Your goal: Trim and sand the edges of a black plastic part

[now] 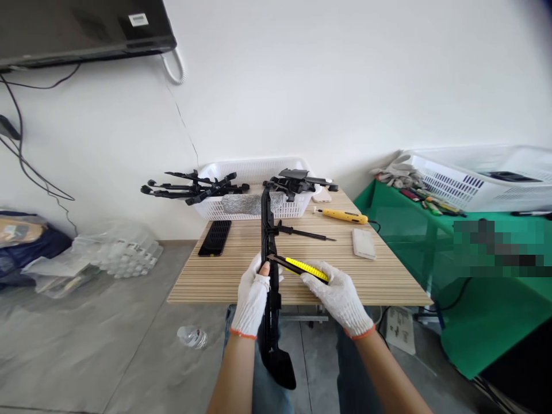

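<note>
A long black plastic trim part (270, 299) stands lengthwise in front of me, its wide lower end over my lap. My left hand (253, 293), in a white knit glove with the thumb tip bare, is closed around its middle. In my gloved right hand (334, 293) is a yellow and black utility knife (306, 268), its blade pointing left and reaching the part just above my left thumb. Whether the blade cuts into the plastic I cannot tell. Behind, a white basket (207, 208) holds several similar black parts (204, 187).
On the wooden table (194, 290) lie a black phone (215, 238), a thin black screwdriver-like tool (306, 233), a yellow corded tool (344, 216) and a white square block (364, 244). Right, a green-covered table (388, 213) bears another white basket (457, 187), gloves and pens.
</note>
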Available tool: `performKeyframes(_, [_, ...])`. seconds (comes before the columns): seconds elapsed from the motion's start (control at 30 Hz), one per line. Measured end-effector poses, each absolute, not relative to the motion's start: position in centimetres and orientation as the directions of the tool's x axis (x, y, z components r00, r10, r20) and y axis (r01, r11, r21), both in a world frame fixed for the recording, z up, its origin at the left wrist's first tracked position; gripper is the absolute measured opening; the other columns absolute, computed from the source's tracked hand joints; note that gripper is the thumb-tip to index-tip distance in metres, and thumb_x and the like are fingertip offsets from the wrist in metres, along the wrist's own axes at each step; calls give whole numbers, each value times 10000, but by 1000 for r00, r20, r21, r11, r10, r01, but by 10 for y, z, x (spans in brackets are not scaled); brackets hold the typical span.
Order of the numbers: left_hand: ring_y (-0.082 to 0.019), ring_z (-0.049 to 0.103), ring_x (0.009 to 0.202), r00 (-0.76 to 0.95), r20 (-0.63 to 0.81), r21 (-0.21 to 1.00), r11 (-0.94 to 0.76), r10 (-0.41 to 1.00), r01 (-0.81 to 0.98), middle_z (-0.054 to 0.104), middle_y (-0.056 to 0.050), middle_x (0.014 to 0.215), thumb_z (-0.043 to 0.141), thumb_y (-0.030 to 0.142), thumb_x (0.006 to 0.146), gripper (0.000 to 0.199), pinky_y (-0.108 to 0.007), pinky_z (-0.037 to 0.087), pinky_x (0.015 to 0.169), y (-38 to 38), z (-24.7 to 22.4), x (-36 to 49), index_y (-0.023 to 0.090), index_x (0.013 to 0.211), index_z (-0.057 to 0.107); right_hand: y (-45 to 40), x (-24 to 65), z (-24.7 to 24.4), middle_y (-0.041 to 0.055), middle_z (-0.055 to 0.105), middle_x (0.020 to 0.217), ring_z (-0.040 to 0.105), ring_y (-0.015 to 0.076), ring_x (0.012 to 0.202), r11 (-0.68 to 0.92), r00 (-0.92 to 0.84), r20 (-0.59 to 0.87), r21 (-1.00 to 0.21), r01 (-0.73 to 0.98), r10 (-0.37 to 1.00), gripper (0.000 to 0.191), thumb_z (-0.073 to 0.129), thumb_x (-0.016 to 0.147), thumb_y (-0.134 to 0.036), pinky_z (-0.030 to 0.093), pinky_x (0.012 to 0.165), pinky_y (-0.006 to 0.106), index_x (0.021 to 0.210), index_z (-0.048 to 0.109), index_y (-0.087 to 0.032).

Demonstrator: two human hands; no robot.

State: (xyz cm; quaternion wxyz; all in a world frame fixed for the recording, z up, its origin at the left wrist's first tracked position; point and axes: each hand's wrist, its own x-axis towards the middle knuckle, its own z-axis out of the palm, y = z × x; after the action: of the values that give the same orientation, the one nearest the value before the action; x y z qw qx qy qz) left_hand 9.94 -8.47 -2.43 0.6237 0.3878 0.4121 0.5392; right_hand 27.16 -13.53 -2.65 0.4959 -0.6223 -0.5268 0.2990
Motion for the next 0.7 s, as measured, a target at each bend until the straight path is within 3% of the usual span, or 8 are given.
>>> performKeyframes(0.1, [-110,586,552,93,-117,917,143,989,-373,644,10,668,829,545,642,650,-228,488,534,-86,-20,100,170,1156,695,-135,272,-26,53,750,954,683,244,876,25,268,127,-936,352,955,374,638,787,-477,546,809,339,1014,744,-199])
performKeyframes(0.2, [-74,499,505,130,-114,891,159,985,-425,571,42,619,841,521,641,566,-202,426,491,-87,-15,101,175,1066,701,-134,273,-29,44,727,823,650,214,730,7,283,99,-951,309,954,399,640,783,-491,527,645,299,1018,739,-184])
performKeyframes(0.33, [-65,469,482,134,-137,868,185,981,-462,626,3,656,859,541,591,500,-202,373,450,-83,-15,103,152,848,679,-134,274,-30,19,650,675,553,164,568,-22,323,49,-977,212,945,437,658,753,-508,429,485,255,1018,725,-167])
performKeyframes(0.43, [-77,465,451,87,-254,847,265,963,-460,649,-24,621,842,598,565,579,-211,350,428,-77,-16,102,128,864,687,-136,274,-27,-3,601,643,483,132,517,-45,335,17,-983,178,942,432,655,744,-500,395,463,243,1008,696,-160])
performKeyframes(0.57, [-70,447,421,123,-362,761,369,924,-534,633,-22,580,754,550,705,527,-200,337,419,-69,-13,99,94,966,708,-139,277,-25,-32,539,592,417,107,483,-59,248,-29,-991,117,968,436,634,772,-507,360,443,227,1024,651,-151])
performKeyframes(0.7, [-68,479,445,165,-337,715,366,927,-596,645,-33,607,676,420,806,348,-192,376,455,-68,-9,100,90,905,724,-141,283,-31,-14,592,651,436,105,493,-12,133,3,-994,109,991,458,637,809,-498,381,449,223,1115,638,-158])
